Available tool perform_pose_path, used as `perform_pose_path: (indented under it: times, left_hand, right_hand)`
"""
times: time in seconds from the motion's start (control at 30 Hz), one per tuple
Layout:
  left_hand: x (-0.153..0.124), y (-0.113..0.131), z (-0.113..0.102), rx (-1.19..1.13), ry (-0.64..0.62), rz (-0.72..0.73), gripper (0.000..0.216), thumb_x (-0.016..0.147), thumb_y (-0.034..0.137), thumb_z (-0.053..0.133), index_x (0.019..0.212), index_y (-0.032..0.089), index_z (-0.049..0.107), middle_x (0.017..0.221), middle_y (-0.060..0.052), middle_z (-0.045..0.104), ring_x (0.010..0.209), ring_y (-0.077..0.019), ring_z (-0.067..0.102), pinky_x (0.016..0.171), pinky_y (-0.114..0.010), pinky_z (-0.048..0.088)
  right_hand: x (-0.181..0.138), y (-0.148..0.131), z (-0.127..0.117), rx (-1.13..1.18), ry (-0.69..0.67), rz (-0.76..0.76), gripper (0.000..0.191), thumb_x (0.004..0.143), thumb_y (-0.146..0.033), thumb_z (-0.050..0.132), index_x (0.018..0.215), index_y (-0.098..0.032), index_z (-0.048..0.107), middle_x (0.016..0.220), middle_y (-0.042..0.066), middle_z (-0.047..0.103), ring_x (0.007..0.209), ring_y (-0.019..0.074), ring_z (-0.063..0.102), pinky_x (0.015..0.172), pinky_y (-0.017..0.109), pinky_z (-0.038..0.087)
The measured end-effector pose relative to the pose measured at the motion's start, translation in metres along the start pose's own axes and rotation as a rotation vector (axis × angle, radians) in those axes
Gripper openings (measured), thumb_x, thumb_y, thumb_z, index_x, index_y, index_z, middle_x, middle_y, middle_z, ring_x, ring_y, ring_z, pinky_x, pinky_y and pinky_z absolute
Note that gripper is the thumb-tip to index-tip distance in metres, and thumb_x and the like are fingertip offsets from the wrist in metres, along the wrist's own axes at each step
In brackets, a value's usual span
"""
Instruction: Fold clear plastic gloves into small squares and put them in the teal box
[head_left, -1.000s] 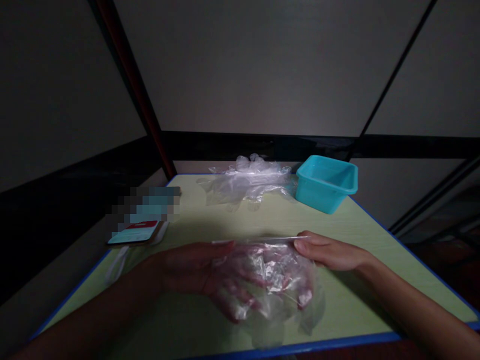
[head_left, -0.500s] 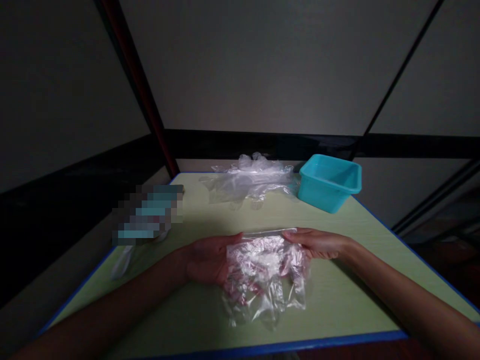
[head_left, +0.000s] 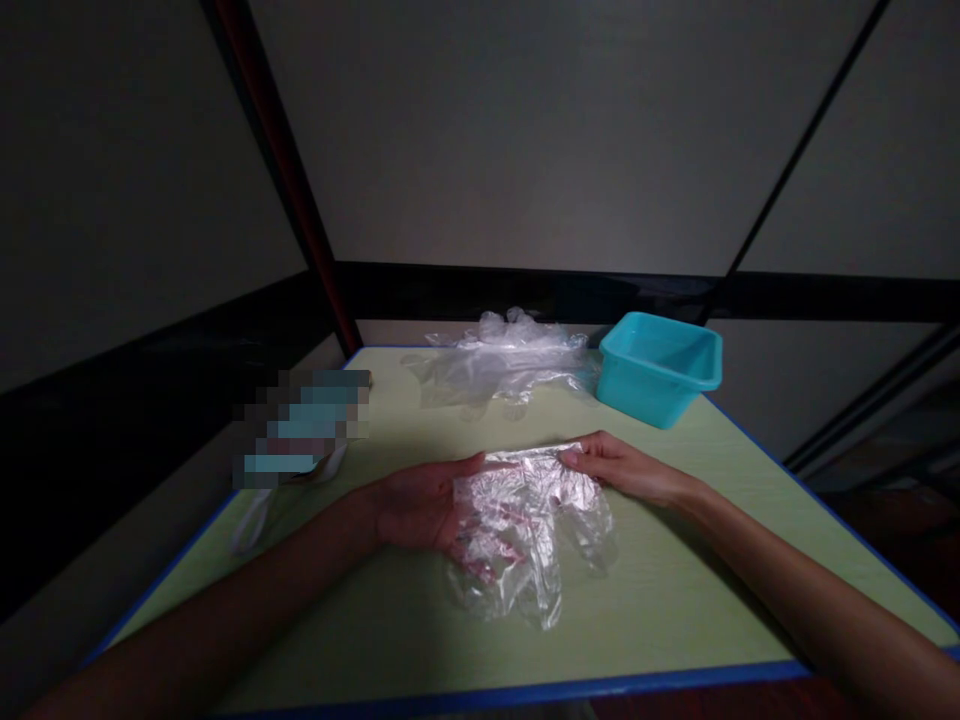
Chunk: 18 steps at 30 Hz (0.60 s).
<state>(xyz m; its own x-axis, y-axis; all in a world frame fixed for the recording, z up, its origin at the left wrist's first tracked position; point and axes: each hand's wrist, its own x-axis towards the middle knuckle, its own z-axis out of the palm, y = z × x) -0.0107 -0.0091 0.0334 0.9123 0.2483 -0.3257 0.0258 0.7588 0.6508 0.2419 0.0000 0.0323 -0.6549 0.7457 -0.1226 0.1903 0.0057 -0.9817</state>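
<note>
A clear disposable plastic glove (head_left: 517,520) hangs crinkled between my hands, its cuff edge uppermost and its fingers pointing down toward me. My left hand (head_left: 420,510) holds it on the left, palm up, with the thumb at the cuff; the other fingers show through the film, stretched out behind it. At the right end of the cuff, my right hand (head_left: 611,465) pinches the film between thumb and fingers. Both hands are above the table (head_left: 337,640).
More clear plastic gloves (head_left: 510,360) lie in a loose pile at the table's back. A turquoise plastic basket (head_left: 649,385) stands at the back right. On the left lies a pixelated flat object (head_left: 307,420) with a white strap (head_left: 251,522). Panelled walls (head_left: 525,130) rise behind.
My right hand has risen slightly and shifted a little left with its corner of the glove. The glove's fingers have spread and swung. My left hand stays nearly in place.
</note>
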Motion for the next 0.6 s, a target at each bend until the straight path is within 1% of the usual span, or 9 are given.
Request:
perform_pose_path:
  times: [0.1,0.17,0.27,0.4,0.53,0.6]
  left_hand:
    - [-0.0004,0.0007,0.0015,0.012,0.023,-0.01,0.052,0.08,0.049,0.048,0.121,0.018,0.042,0.116,-0.009,0.053,0.102,-0.0274,0.052,0.087,-0.044,0.032]
    - [-0.0002,0.0006,0.0014,0.01,0.03,-0.008,0.052,0.08,0.049,0.047,0.122,0.021,0.04,0.115,-0.007,0.054,0.101,-0.0265,0.053,0.088,-0.044,0.032]
    - [0.0012,-0.0007,-0.0016,-0.015,0.008,0.001,0.054,0.08,0.05,0.047,0.124,0.021,0.037,0.111,-0.008,0.056,0.101,-0.028,0.054,0.087,-0.047,0.032]
    - [0.0028,-0.0021,-0.0051,-0.043,-0.023,0.005,0.054,0.082,0.049,0.043,0.124,0.015,0.037,0.114,-0.013,0.054,0.105,-0.0311,0.05,0.086,-0.048,0.033]
    - [0.0014,-0.0004,-0.0048,-0.06,-0.054,0.023,0.053,0.084,0.048,0.04,0.127,0.018,0.033,0.115,-0.013,0.053,0.105,-0.0317,0.05,0.084,-0.048,0.033]
    - [-0.0001,0.0013,-0.0059,-0.059,-0.063,0.039,0.052,0.085,0.047,0.038,0.127,0.016,0.033,0.115,-0.014,0.053,0.105,-0.0319,0.051,0.083,-0.047,0.034]
  right_hand:
    - [0.0024,-0.0004,0.0004,-0.006,0.068,-0.038,0.039,0.076,-0.05,0.052,0.065,-0.012,0.054,0.055,-0.004,0.047,0.048,0.0067,0.037,0.048,0.022,0.027]
    - [0.0039,0.0002,0.0003,-0.019,0.113,-0.059,0.04,0.075,-0.051,0.053,0.061,-0.013,0.051,0.051,-0.005,0.043,0.046,0.0059,0.033,0.046,0.021,0.022]
    - [0.0061,0.0022,0.0007,-0.03,0.156,-0.062,0.041,0.073,-0.052,0.053,0.059,-0.014,0.049,0.049,-0.006,0.041,0.044,0.0054,0.03,0.044,0.021,0.019]
    - [0.0083,0.0046,0.0016,-0.037,0.19,-0.04,0.043,0.071,-0.055,0.054,0.058,-0.014,0.049,0.048,-0.006,0.041,0.042,0.0054,0.029,0.042,0.021,0.021]
    - [0.0096,0.0064,0.0003,-0.038,0.212,-0.024,0.043,0.07,-0.056,0.055,0.059,-0.015,0.049,0.048,-0.006,0.041,0.043,0.0057,0.032,0.042,0.02,0.023]
    - [0.0102,0.0076,-0.0016,-0.039,0.224,-0.018,0.043,0.069,-0.056,0.055,0.058,-0.015,0.048,0.049,-0.005,0.043,0.043,0.0059,0.034,0.042,0.02,0.024]
